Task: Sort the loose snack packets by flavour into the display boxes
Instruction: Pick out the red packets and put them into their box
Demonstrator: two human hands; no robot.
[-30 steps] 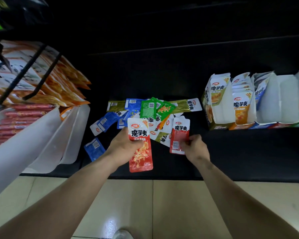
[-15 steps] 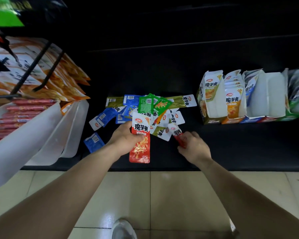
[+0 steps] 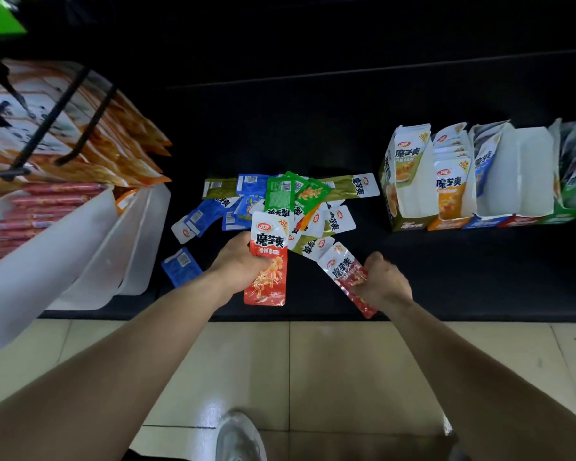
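My left hand (image 3: 238, 262) grips a red snack packet (image 3: 269, 261) upright over the shelf's front edge. A second red packet (image 3: 341, 266) is held tilted in my right hand (image 3: 381, 282), just right of the pile. The pile of loose packets (image 3: 280, 201), blue, green, olive and orange, lies on the black shelf (image 3: 313, 128) beyond both hands. One blue packet (image 3: 182, 266) lies apart at the left. The display boxes (image 3: 473, 181) stand in a row at the right, with olive, orange, blue, red and green fronts.
A white tub of red sausages (image 3: 30, 207) and hanging orange packets (image 3: 90, 144) crowd the left side. Beige floor tiles (image 3: 330, 361) run below the shelf edge, and a shoe (image 3: 238, 437) shows at the bottom.
My right hand picked up a red packet from the pile's right edge and drew it back toward the shelf front, turning it face up. My left hand kept its red packet nearly still.
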